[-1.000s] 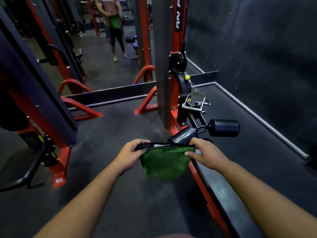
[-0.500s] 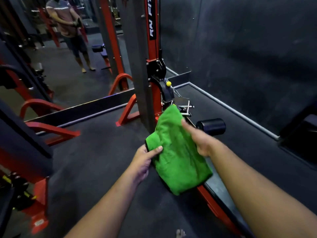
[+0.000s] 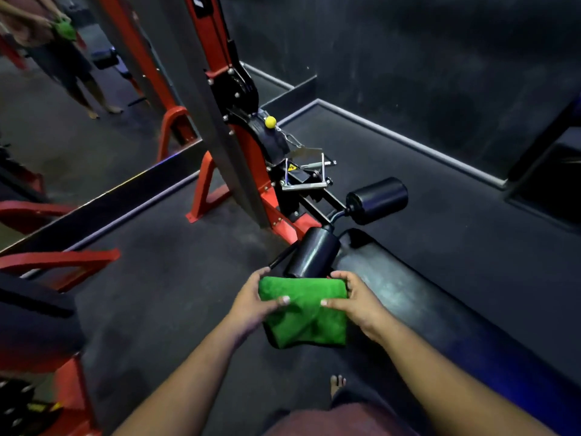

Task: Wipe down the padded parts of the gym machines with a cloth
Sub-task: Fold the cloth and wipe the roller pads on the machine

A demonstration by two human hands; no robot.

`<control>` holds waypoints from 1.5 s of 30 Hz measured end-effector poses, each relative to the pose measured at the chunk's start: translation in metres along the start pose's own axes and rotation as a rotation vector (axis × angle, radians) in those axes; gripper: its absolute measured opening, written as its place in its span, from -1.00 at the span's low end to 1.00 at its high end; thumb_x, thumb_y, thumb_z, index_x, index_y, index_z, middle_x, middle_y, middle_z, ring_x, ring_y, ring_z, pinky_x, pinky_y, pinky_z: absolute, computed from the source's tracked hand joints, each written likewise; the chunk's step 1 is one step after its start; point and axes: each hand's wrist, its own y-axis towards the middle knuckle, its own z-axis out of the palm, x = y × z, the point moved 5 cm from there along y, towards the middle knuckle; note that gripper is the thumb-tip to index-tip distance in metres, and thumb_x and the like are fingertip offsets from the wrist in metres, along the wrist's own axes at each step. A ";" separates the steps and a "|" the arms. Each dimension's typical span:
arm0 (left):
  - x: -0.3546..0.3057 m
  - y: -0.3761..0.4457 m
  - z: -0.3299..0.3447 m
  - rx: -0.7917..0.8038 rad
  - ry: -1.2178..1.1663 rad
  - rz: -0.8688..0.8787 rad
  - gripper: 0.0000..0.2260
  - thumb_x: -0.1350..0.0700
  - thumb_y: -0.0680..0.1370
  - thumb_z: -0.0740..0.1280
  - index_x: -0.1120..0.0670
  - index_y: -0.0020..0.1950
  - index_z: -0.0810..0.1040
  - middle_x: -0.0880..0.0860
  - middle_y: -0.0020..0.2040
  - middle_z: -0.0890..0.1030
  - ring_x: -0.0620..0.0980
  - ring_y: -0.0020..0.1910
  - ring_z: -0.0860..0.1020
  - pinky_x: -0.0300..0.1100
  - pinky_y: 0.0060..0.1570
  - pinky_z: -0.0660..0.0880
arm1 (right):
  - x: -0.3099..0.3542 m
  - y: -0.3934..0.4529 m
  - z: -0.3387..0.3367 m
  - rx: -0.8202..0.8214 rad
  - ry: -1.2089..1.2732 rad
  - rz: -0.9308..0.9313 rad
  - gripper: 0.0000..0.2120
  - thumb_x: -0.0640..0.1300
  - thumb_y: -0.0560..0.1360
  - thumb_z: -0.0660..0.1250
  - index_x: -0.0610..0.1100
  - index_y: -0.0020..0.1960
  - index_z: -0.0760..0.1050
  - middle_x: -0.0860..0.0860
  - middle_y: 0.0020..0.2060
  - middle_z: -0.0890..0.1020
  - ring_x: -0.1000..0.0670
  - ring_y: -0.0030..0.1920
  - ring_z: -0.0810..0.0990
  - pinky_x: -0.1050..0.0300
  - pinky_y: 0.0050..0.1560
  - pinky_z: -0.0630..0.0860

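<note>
A folded green cloth (image 3: 303, 313) hangs between my two hands just in front of the near black roller pad (image 3: 314, 254). My left hand (image 3: 254, 302) grips the cloth's left edge, thumb on top. My right hand (image 3: 352, 298) grips its right edge the same way. A second black roller pad (image 3: 377, 199) sticks out to the right on the same bar. The long black padded bench (image 3: 424, 309) runs from the rollers toward the lower right.
The red and black cable machine upright (image 3: 239, 127) with a yellow knob (image 3: 270, 122) and a metal handle (image 3: 306, 174) stands behind the rollers. A wall mirror (image 3: 63, 105) at the left reflects a person. Red frame legs (image 3: 59, 259) sit at the left. My bare foot (image 3: 338, 383) is below.
The cloth went from hanging low, to lifted and spread upright, to folded and held level by both hands in front of the near roller. The view has moved closer to the bench.
</note>
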 end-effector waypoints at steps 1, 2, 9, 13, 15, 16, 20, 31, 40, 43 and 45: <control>0.000 0.012 0.001 0.034 0.194 0.023 -0.24 0.05 0.32 0.65 0.00 0.46 0.43 0.01 0.27 0.53 -0.04 0.22 0.54 -0.18 0.27 0.48 | -0.001 0.009 -0.002 0.015 -0.125 -0.040 -0.38 -0.28 0.28 0.64 0.02 0.24 0.49 -0.10 0.16 0.60 -0.07 0.13 0.61 0.08 0.14 0.58; 0.000 0.025 0.003 0.064 0.386 0.047 -0.23 0.01 0.31 0.65 0.01 0.46 0.44 0.03 0.29 0.52 0.00 0.28 0.51 -0.18 0.30 0.42 | -0.002 0.019 -0.003 0.011 -0.276 -0.060 -0.41 -0.26 0.29 0.63 0.02 0.24 0.53 -0.05 0.18 0.59 -0.08 0.17 0.59 0.11 0.20 0.52; -0.025 0.108 0.008 0.018 1.151 0.347 -0.61 -0.34 0.51 0.31 -0.14 0.18 0.64 -0.02 0.41 0.44 0.08 0.50 0.28 0.18 0.40 0.25 | 0.009 0.074 -0.022 -0.191 -0.887 -0.099 -0.67 0.20 0.48 0.43 0.03 0.14 0.62 -0.01 0.06 0.53 -0.09 0.16 0.48 -0.01 0.19 0.48; -0.048 0.197 0.013 0.220 1.081 0.512 -0.67 -0.26 0.57 0.31 -0.02 0.07 0.60 0.00 0.18 0.64 0.08 0.28 0.55 0.09 0.41 0.30 | 0.034 0.123 -0.032 -0.307 -0.864 -0.116 -0.71 0.12 0.52 0.43 -0.05 0.11 0.57 -0.04 0.11 0.52 -0.13 0.14 0.53 0.01 0.12 0.48; -0.070 0.231 0.013 0.235 0.977 0.625 -0.75 -0.17 0.56 0.35 0.00 0.05 0.58 0.06 0.03 0.68 0.18 0.07 0.63 0.04 0.13 0.51 | 0.053 0.138 -0.040 -0.429 -0.884 -0.159 -0.74 0.00 0.49 0.49 -0.11 0.08 0.56 -0.07 0.08 0.56 -0.15 0.07 0.57 0.02 0.02 0.47; -0.079 0.247 0.013 0.226 0.931 0.700 -0.78 -0.11 0.55 0.38 -0.01 0.08 0.59 0.07 0.00 0.69 0.21 0.03 0.64 0.04 0.02 0.55 | 0.062 0.143 -0.043 -0.498 -0.881 -0.182 -0.76 -0.07 0.47 0.51 -0.13 0.05 0.55 -0.07 0.06 0.57 -0.15 0.05 0.58 0.01 -0.01 0.48; -0.073 0.296 0.027 0.281 0.825 0.912 -0.64 0.16 0.42 0.48 0.01 0.22 0.64 0.05 0.14 0.71 0.13 0.11 0.65 0.03 0.18 0.54 | 0.048 0.159 -0.035 -0.694 -0.796 -0.192 -0.73 -0.28 0.38 0.52 -0.14 0.02 0.52 -0.07 0.10 0.58 -0.13 0.06 0.59 0.00 0.01 0.55; 0.113 0.317 0.065 0.498 0.451 0.429 -0.38 -0.23 0.57 0.07 -0.01 0.59 0.32 -0.04 0.64 0.18 -0.07 0.60 0.20 0.07 0.55 0.22 | -0.097 0.264 0.073 -0.540 -0.615 0.355 -0.06 0.64 0.34 0.02 0.35 0.58 -0.26 -0.03 0.63 -0.27 -0.21 0.63 -0.16 -0.49 0.42 0.15; 0.122 0.316 0.095 0.373 0.196 0.383 -0.40 -0.15 0.62 0.06 -0.02 0.65 0.06 -0.08 0.66 0.03 -0.27 0.61 -0.02 -0.46 0.48 -0.08 | -0.098 0.288 0.066 -0.750 -0.756 0.230 -0.27 0.39 0.51 0.12 0.36 0.58 -0.14 -0.05 0.64 -0.07 -0.28 0.53 0.16 -0.38 0.26 0.45; 0.120 0.313 0.100 0.345 0.095 0.366 -0.42 -0.11 0.65 0.03 0.04 0.65 0.09 -0.03 0.67 0.07 -0.24 0.62 0.01 -0.44 0.49 -0.05 | -0.123 0.225 0.103 -0.696 -0.692 0.203 -0.31 0.34 0.54 0.06 0.38 0.59 -0.15 -0.01 0.64 -0.05 -0.18 0.52 0.18 -0.33 0.28 0.45; 0.124 0.315 0.104 0.339 0.074 0.350 -0.42 -0.11 0.65 0.01 0.09 0.65 0.13 -0.01 0.66 0.10 -0.22 0.62 0.04 -0.39 0.52 -0.02 | -0.138 0.220 0.107 -0.671 -0.638 0.270 -0.27 0.42 0.50 0.03 0.40 0.57 -0.24 -0.01 0.64 -0.12 -0.17 0.57 0.10 -0.33 0.35 0.40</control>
